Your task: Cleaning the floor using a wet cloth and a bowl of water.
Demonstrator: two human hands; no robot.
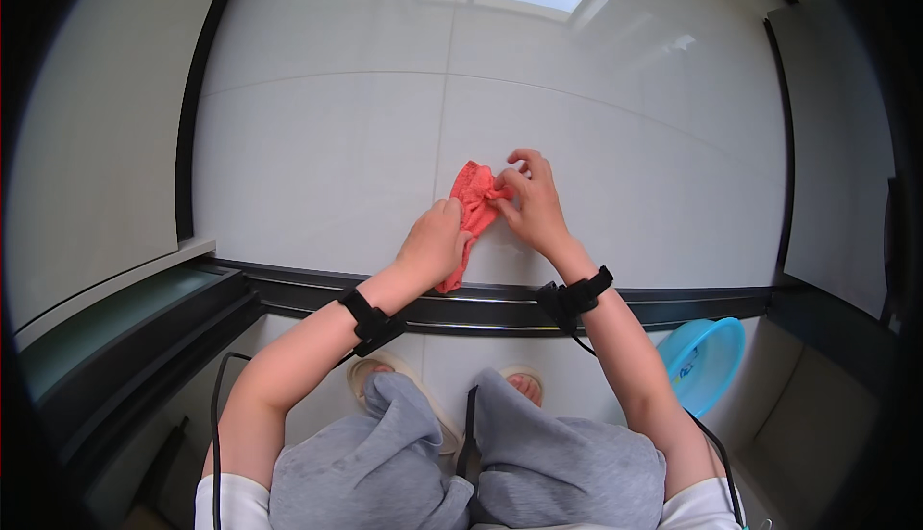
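A bunched coral-red cloth [476, 205] is between my two hands, just above or on the pale tiled floor [324, 169]. My left hand [434, 238] grips its left side, and the cloth's lower end hangs out below the fingers near the dark door track. With thumb and index finger, my right hand [532, 202] pinches a fold at the cloth's right edge; the other fingers are raised and curled. Parts of the cloth are hidden behind the left fingers.
A dark sliding-door track [497, 308] with metal rails crosses before my feet. A blue plastic basin [710, 368] leans at the right. Cream slippers [357, 382] are on my feet. A glass door panel's dark frame [144, 335] stands left. Black cables run along both arms.
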